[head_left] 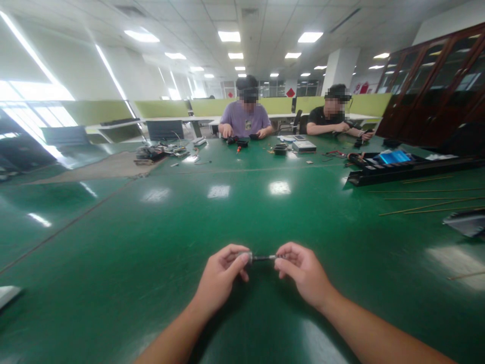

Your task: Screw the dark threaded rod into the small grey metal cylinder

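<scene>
Rod point(261, 258) spans the gap between the two hands, above the near part of the green table point(182, 217); long axis left-right, roughly level. Left hand point(222, 270) pinches the thicker greyish end, thumb against fingers; right hand point(303, 265) pinches the opposite end, tip mostly hidden. Neither hand nearer, one per end. Palms angled inward, fingers curled, forearms point(178, 323) slanting in from below. Can't tell if one piece or two.

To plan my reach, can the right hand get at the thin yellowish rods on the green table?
Probably not: the right hand pinches one end of a slim dark shaft; the rods lie well forward and right.
</scene>
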Motion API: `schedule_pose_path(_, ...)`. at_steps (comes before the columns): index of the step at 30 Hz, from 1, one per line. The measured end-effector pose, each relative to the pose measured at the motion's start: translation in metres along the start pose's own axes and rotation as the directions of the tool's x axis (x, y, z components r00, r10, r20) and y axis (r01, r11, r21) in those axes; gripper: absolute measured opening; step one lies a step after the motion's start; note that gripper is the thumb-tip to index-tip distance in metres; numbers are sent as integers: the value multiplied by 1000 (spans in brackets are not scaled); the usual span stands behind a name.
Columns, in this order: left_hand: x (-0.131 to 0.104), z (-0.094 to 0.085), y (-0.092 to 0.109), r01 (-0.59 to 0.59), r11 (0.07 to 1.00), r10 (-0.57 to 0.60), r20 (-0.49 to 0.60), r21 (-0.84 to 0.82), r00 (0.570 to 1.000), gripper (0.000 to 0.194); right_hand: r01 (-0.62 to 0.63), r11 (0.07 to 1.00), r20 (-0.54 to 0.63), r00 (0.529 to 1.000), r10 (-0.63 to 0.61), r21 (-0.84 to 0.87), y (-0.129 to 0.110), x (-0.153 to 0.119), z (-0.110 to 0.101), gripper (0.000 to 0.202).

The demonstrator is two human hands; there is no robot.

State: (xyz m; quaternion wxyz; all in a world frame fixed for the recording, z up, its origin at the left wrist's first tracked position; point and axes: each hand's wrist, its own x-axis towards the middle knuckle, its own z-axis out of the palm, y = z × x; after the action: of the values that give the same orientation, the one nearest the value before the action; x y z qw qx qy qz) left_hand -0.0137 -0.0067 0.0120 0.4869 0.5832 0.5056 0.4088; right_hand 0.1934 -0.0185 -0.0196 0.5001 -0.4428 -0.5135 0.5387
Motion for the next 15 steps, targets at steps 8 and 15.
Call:
schedule_pose_path(8,1,0,-3,-6,1000,6,-1,-27,1000,30,-11,1000,-1,1000,11,10,-2,-1,1,17)
schedule_pose_path(15,8,-1,-14,-23,951,-5,-91,-308,996,27,31,981,-123,992,-8,191,6,5,-3,30)
